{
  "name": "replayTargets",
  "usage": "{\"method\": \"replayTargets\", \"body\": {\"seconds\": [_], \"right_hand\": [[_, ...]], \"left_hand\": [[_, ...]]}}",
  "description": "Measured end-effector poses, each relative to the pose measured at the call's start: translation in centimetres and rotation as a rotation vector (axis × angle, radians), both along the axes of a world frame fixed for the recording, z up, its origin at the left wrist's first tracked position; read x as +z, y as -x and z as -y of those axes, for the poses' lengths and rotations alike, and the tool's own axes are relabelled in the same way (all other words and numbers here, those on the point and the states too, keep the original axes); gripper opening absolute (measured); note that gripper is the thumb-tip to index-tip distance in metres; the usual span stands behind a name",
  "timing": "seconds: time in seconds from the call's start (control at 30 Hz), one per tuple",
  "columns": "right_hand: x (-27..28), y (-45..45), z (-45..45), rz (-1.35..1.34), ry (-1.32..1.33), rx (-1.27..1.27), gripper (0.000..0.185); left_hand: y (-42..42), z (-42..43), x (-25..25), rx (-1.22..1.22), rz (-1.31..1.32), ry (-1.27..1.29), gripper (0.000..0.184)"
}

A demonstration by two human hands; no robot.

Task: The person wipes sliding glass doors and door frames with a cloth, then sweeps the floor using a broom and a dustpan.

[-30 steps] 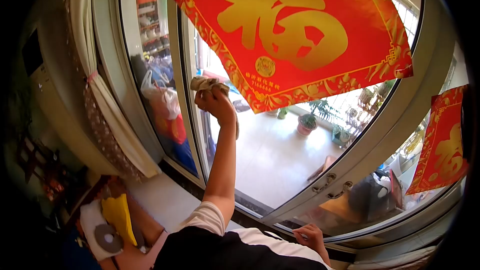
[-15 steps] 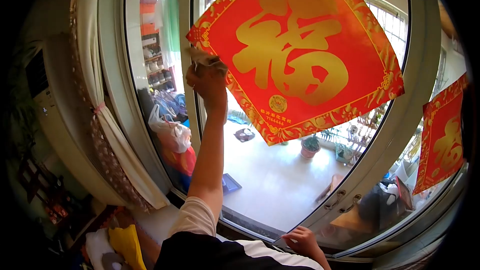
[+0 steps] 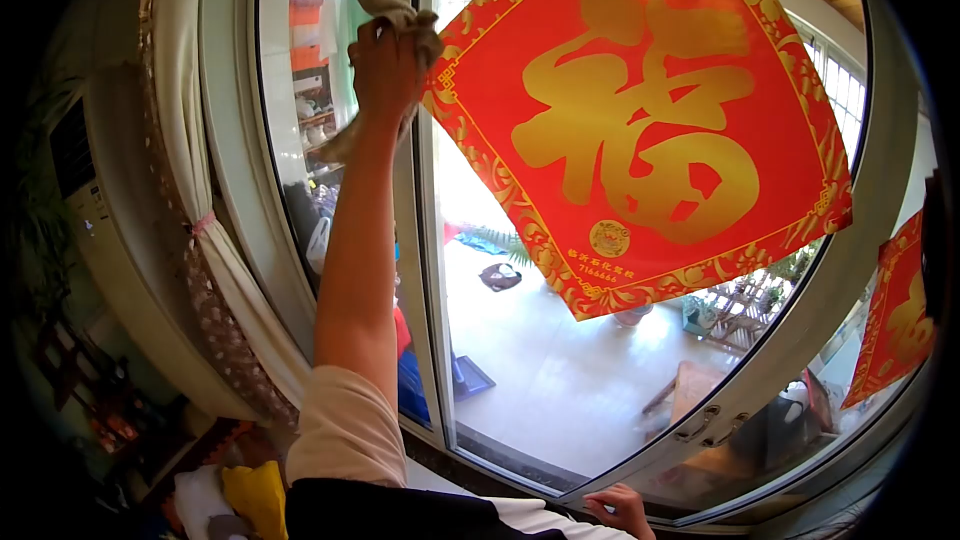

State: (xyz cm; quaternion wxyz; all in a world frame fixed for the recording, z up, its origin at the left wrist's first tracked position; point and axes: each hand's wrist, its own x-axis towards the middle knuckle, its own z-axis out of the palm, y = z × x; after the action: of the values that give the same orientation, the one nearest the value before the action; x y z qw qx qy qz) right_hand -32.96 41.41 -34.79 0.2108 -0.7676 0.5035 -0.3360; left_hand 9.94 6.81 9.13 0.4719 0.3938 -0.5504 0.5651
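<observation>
My left hand (image 3: 386, 75) is raised at the upper left, its fingers wrapped round a crumpled brown-beige cloth (image 3: 400, 16). Part of the cloth hangs down behind my wrist. The hand is at the upright metal frame (image 3: 402, 210) of the glass door, beside the left corner of a large red paper sign (image 3: 640, 110) with a gold Chinese character. Low on the right, near the door's bottom rail, my right hand (image 3: 620, 510) hangs with its fingers loosely bent and a little apart. Nothing shows in it.
A tied-back curtain (image 3: 220, 260) hangs at the left. Door handles (image 3: 710, 425) sit at the lower right, near a second red sign (image 3: 892, 310). Beyond the glass are potted plants and a wooden stool (image 3: 685, 395). A yellow cloth (image 3: 255, 498) lies lower left.
My left hand has moved up and slightly left with the cloth, and more of the cloth now shows. My right hand is a little lower and further right. The view has shifted.
</observation>
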Motion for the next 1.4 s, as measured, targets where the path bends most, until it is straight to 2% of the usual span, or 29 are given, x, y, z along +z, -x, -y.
{"method": "replayTargets", "body": {"seconds": [0.03,0.1,0.17,0.27,0.33,0.43,0.53,0.77,0.8,0.9,0.97,1.07,1.2,1.23,1.33,1.4], "right_hand": [[-0.5,-0.6,0.4,0.008,0.014,0.044,0.013],[-0.6,-1.6,0.9,0.018,-0.014,0.074,0.012],[0.1,-2.8,1.5,0.020,-0.037,0.103,0.012],[1.3,-4.0,2.5,0.027,-0.040,0.177,0.011],[0.8,-4.0,3.7,-0.109,-0.042,0.225,0.011],[0.5,-5.4,4.8,-0.054,-0.006,0.311,0.010],[1.0,-7.1,4.7,-0.094,-0.104,0.335,0.008],[0.1,-8.1,4.1,-0.131,-0.113,0.451,0.008],[0.2,-8.2,4.0,-0.132,-0.122,0.453,0.008],[0.5,-8.5,3.8,-0.130,-0.165,0.444,0.009],[-0.4,-8.5,4.1,-0.138,-0.118,0.474,0.009],[-2.0,-8.7,4.0,-0.123,-0.102,0.500,0.010],[-1.1,-8.8,3.0,-0.049,-0.231,0.404,0.011],[-0.9,-8.7,2.9,-0.044,-0.249,0.373,0.011],[-1.2,-8.1,2.4,0.012,-0.276,0.315,0.010],[-1.7,-7.7,2.1,0.037,-0.249,0.315,0.010]], "left_hand": [[-0.2,0.1,-1.3,0.004,0.005,-0.004,0.028],[-0.7,0.5,-4.8,-0.378,-0.349,-0.134,0.030],[-0.5,0.0,-8.5,-0.451,-0.418,-0.137,0.031],[-0.5,1.0,-15.6,-0.404,-0.468,-0.122,0.030],[1.0,-0.6,-19.8,-0.389,-0.483,-0.151,0.028],[1.9,-1.6,-27.6,-0.334,-0.522,-0.223,0.028],[2.0,-3.6,-31.6,-0.330,-0.532,-0.292,0.024],[1.7,-3.0,-29.4,-0.355,-0.516,-0.320,0.026],[1.5,-2.5,-28.1,-0.363,-0.429,-0.237,0.026],[2.9,-3.5,-21.7,-0.407,-0.422,-0.171,0.026],[3.6,-2.7,-21.1,-0.373,-0.454,-0.150,0.027],[3.6,-1.9,-24.2,-0.331,-0.508,-0.152,0.029],[4.3,-1.9,-34.5,-0.306,-0.623,-0.239,0.028],[4.6,-2.7,-35.5,-0.293,-0.685,-0.269,0.027],[4.6,-3.7,-35.4,-0.322,-0.690,-0.332,0.026],[5.1,-3.5,-33.3,-0.324,-0.717,-0.342,0.027]]}}
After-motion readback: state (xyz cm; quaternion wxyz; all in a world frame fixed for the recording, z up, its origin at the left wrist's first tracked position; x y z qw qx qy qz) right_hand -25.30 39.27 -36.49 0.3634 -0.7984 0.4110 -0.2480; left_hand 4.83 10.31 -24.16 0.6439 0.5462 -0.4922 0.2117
